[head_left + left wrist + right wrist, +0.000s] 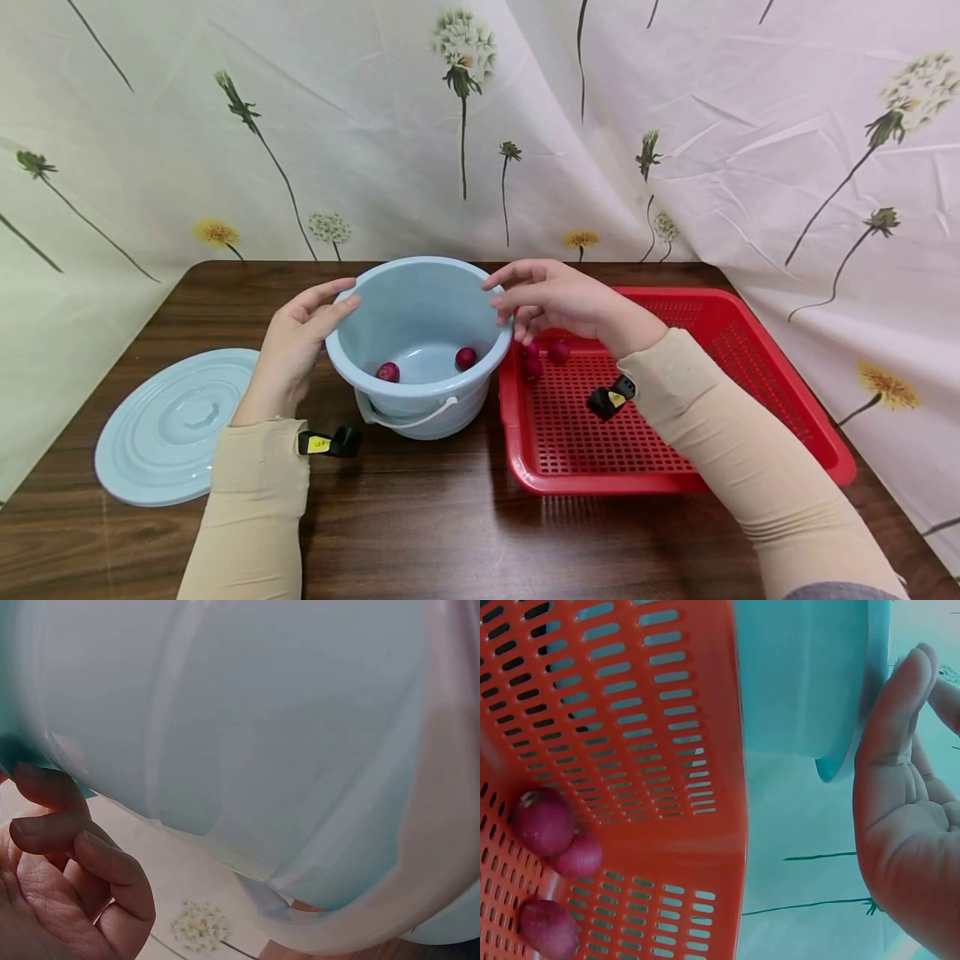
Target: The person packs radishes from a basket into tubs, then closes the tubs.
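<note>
A light-blue bucket [420, 404] stands upright on the table, with two small red radishes [465, 358] on its bottom. My left hand [296, 342] holds the bucket's left rim, thumb over the edge and fingers along the outside. In the left wrist view, the bucket wall fills most of the picture beside my curled fingers [112, 877]. My right hand [562, 302] hovers at the bucket's right rim, fingers loosely bent and holding nothing. Below it, several more radishes [544, 821] lie in the left end of a red perforated basket [600, 482].
A round light-blue lid [161, 454] lies flat to the left of the bucket, partly behind my left wrist. The basket stands close against the bucket's right side. Behind the wooden table [420, 533] hangs a white cloth [390, 167] with dandelion prints.
</note>
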### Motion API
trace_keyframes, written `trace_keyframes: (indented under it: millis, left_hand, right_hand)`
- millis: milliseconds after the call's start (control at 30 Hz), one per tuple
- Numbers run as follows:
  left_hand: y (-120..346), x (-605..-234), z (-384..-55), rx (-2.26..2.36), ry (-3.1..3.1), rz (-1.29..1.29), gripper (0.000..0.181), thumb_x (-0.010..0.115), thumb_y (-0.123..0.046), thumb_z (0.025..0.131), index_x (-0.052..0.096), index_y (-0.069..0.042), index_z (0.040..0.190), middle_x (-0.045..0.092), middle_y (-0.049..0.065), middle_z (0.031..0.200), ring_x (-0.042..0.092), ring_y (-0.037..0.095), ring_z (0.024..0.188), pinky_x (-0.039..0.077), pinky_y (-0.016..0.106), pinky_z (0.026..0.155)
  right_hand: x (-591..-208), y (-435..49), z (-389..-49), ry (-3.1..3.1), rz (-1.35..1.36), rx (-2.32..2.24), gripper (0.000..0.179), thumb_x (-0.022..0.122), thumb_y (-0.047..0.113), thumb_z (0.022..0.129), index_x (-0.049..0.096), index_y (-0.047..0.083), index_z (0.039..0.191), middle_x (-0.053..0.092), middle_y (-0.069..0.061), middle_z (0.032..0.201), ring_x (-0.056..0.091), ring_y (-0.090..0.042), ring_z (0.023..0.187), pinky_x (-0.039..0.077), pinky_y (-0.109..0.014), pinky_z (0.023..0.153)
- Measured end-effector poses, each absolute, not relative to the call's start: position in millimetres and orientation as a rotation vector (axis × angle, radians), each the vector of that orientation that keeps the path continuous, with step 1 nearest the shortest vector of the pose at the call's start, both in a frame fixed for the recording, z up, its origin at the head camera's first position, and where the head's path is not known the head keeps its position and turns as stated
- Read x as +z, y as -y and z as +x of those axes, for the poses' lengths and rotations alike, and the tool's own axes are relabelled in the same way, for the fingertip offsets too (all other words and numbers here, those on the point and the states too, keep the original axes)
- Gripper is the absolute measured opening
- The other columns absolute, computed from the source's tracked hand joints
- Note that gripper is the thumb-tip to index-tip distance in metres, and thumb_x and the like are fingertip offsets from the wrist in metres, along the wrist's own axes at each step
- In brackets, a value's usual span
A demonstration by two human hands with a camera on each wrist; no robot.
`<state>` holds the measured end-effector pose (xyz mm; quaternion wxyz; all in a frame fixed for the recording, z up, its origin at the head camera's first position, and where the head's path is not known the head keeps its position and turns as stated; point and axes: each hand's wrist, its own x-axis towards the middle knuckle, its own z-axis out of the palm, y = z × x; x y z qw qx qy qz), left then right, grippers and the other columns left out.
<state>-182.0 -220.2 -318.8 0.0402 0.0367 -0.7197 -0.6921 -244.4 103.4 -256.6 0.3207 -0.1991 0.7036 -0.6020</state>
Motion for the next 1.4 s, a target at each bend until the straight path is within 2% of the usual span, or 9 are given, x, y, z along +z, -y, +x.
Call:
trace_keyframes:
  millis: [367,633,867,1233,1400]
  left_hand:
    - [219,-319,-182,-2.117,2.201,0.097,0.049,0.074,-0.036,0.090,0.061,-0.016,0.133,0.073,-0.010,0.090,0.066,0.006,0.077,0.054,0.019,0.065]
    - [220,-318,-179,-2.112,2.204,0.108,0.051,0.074,-0.037,0.090,0.060,-0.016,0.134,0.073,-0.011,0.091,0.066,0.006,0.077,0.054,0.019,0.065]
    - [219,-318,-180,-2.116,2.203,0.100,0.052,0.073,-0.037,0.090,0.059,-0.015,0.134,0.073,-0.010,0.090,0.066,0.006,0.076,0.054,0.019,0.064]
    - [219,-318,-181,-2.128,2.203,0.092,0.052,0.073,-0.036,0.090,0.058,-0.014,0.135,0.073,-0.011,0.090,0.066,0.006,0.076,0.054,0.019,0.065]
    - [220,-319,-180,-2.127,2.200,0.093,0.053,0.073,-0.036,0.091,0.058,-0.014,0.136,0.073,-0.010,0.089,0.066,0.006,0.076,0.054,0.018,0.065]
  right_hand:
    - [-262,-122,-255,-1.963,-0.447,-1.576,0.031,0.061,0.014,0.098,0.055,0.002,0.126,0.066,-0.008,0.086,0.060,-0.017,0.062,0.056,-0.029,0.062]
    - [-271,-136,-263,-2.001,-0.391,-1.547,0.029,0.060,0.015,0.098,0.057,0.003,0.125,0.067,-0.007,0.087,0.063,-0.017,0.064,0.057,-0.030,0.063]
    - [-286,-150,-270,-2.044,-0.327,-1.478,0.041,0.057,0.015,0.100,0.050,-0.004,0.135,0.069,-0.005,0.087,0.066,-0.015,0.066,0.059,-0.030,0.065]
    - [-310,-166,-278,-2.038,-0.251,-1.380,0.043,0.055,0.015,0.101,0.048,-0.004,0.138,0.071,-0.007,0.090,0.068,-0.016,0.069,0.059,-0.031,0.067]
    - [-319,-170,-280,-2.006,-0.214,-1.340,0.043,0.053,0.017,0.102,0.047,-0.005,0.139,0.073,-0.012,0.095,0.071,-0.018,0.071,0.061,-0.035,0.072]
